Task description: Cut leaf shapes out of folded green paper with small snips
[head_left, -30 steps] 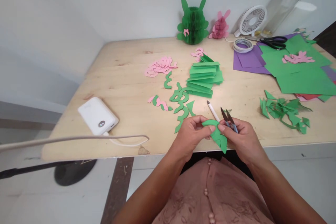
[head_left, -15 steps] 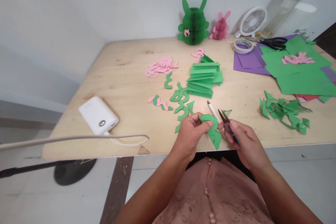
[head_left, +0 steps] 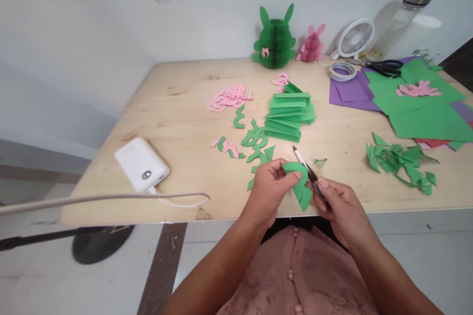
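Our left hand [head_left: 268, 192] pinches one curved green paper cutout [head_left: 301, 187], held just above the pale wooden surface [head_left: 177, 118]; our right hand [head_left: 342, 206] closes around one pair of dark-bladed snips [head_left: 315, 182], their pointed blades just beside the paper.

Green cutouts [head_left: 257, 155] and a white pen [head_left: 300, 156] separate the left hand [head_left: 268, 192] and right hand [head_left: 342, 211] from the stacked strips [head_left: 286, 114].

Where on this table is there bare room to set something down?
Bare wood on the table lies between the white power bank and the pink cutouts, and between the green paper strips and green scraps. Crowded: the right, under green sheets.
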